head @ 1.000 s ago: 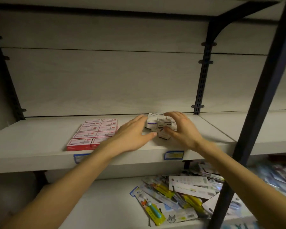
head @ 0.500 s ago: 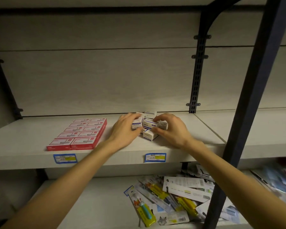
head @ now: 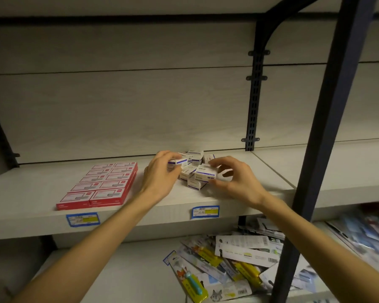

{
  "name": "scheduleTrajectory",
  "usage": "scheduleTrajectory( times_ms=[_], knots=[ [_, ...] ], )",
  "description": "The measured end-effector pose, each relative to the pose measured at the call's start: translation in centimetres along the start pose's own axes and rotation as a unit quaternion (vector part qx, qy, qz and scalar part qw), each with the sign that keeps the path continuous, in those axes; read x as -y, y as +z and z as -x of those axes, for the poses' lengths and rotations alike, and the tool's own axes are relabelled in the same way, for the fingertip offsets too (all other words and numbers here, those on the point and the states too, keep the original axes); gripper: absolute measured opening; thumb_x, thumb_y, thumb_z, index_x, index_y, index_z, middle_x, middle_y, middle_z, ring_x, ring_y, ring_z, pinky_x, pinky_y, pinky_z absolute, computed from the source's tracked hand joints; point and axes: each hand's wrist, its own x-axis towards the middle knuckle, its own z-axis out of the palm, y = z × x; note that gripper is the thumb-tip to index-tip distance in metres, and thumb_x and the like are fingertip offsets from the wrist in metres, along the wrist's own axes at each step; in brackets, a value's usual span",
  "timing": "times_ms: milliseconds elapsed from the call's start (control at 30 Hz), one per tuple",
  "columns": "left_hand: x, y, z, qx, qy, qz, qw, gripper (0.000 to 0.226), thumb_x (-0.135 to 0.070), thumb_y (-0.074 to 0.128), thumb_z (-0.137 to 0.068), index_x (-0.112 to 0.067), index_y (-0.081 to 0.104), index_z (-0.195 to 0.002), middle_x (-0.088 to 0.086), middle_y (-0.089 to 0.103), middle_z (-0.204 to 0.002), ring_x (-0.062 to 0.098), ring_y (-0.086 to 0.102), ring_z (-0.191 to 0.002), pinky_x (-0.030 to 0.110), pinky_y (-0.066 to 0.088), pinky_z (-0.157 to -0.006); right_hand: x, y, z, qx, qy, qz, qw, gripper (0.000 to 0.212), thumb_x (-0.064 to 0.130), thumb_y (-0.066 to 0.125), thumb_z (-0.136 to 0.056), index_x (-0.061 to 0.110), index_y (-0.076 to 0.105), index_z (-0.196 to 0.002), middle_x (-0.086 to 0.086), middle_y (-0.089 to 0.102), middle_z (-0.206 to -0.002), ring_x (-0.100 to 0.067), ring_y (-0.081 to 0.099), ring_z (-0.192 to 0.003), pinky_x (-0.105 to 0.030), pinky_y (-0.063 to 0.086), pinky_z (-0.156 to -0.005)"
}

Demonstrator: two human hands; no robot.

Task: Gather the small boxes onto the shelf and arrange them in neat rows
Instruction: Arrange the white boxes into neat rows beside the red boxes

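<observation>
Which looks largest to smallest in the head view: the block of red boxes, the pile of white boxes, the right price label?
1. Block of red boxes.
2. Pile of white boxes, partly hidden by both hands.
3. Right price label, though it is nearer the camera.

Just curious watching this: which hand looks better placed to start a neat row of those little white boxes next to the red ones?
Probably the left hand: it grips a white box and lies nearest the red boxes.

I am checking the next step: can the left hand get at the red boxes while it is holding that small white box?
Probably yes. The red boxes lie flat just beside the left hand, with nothing between them, but its fingers pinch a small white box, so it must release that first.
</observation>
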Motion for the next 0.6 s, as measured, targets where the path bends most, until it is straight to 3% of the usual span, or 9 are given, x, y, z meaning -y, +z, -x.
scheduleTrajectory(
  times_ms=[133,200,300,467,600],
  knots=[
    [-0.4,-1.4,1.8,0.068,-0.072,0.196,0.976,0.024,-0.017,0.051,-0.104,-0.021,0.068,-0.120,-0.002,0.070,-0.118,0.013,0.068,-0.105,0.028,0.060,-0.078,0.1,-1.7,2.3,0.059,0.007,-0.003,0.998,0.041,0.018,0.077,-0.082,0.032,0.062,-0.117,0.016,0.060,-0.119,0.001,0.059,-0.104,-0.018,0.053,-0.087],
    [-0.1,-1.7,2.4,0.099,-0.106,0.210,0.967,0.020,-0.023,0.051,-0.105,-0.021,0.068,-0.115,0.001,0.072,-0.114,0.016,0.070,-0.102,0.024,0.058,-0.070,0.1,-1.8,2.8,0.076,0.013,0.001,0.997,0.038,0.020,0.076,-0.083,0.035,0.062,-0.116,0.018,0.059,-0.119,0.002,0.058,-0.104,-0.018,0.054,-0.085],
    [0.4,-1.9,2.8,0.084,-0.118,0.195,0.970,0.016,-0.031,0.053,-0.104,-0.025,0.068,-0.104,0.001,0.076,-0.107,0.011,0.074,-0.093,0.028,0.060,-0.070,0.0,-1.4,2.6,0.077,0.019,0.008,0.997,0.037,0.021,0.075,-0.084,0.033,0.064,-0.117,0.017,0.059,-0.119,0.001,0.059,-0.102,-0.017,0.054,-0.084],
    [0.6,-2.5,3.3,-0.011,-0.042,-0.059,0.997,0.030,-0.051,0.049,-0.102,-0.031,0.071,-0.106,-0.014,0.075,-0.093,0.005,0.072,-0.065,0.027,0.057,-0.054,0.5,-0.9,1.5,0.101,0.046,0.005,0.994,0.041,0.018,0.076,-0.083,0.025,0.065,-0.123,0.012,0.060,-0.121,-0.004,0.061,-0.098,-0.023,0.055,-0.086],
    [1.3,-2.3,3.4,0.010,-0.018,-0.157,0.987,0.035,-0.046,0.045,-0.104,-0.028,0.075,-0.106,-0.009,0.077,-0.097,0.005,0.067,-0.068,0.014,0.039,-0.047,0.7,-0.5,0.9,0.113,0.048,0.008,0.992,0.042,0.018,0.076,-0.083,0.023,0.066,-0.123,0.012,0.060,-0.121,-0.006,0.060,-0.102,-0.025,0.055,-0.087]
  ],
)
